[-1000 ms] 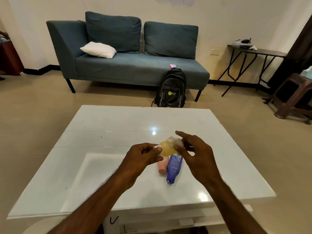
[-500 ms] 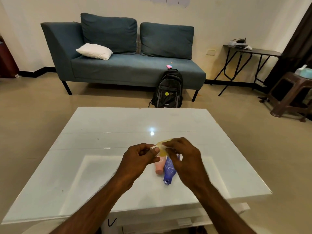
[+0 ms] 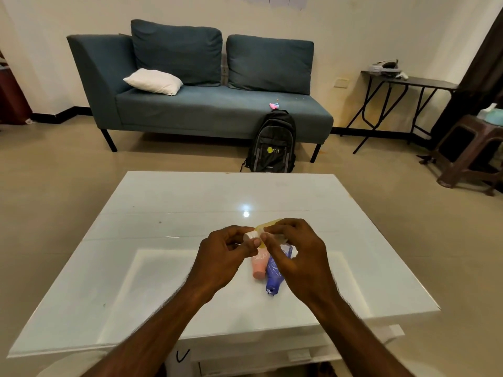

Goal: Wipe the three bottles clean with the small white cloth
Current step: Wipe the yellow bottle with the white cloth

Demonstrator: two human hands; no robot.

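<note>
Two hands on the yellow bottle [image 3: 268,222] now. A second ago the right hand [image 3: 296,257] had its fingers fanned out with the small white cloth [image 3: 281,238] showing; they've since curled right over bottle and cloth. The left hand [image 3: 226,257] pinches the white cap [image 3: 251,236], steadying it. Bottle one looks mid-wipe. The pink bottle [image 3: 258,265] and blue bottle [image 3: 273,278] lie touching on the glass table [image 3: 163,240], just beneath the yellow bottle, seemingly waiting. The cloth is nearly all hidden, only a pale scrap peeking out.
</note>
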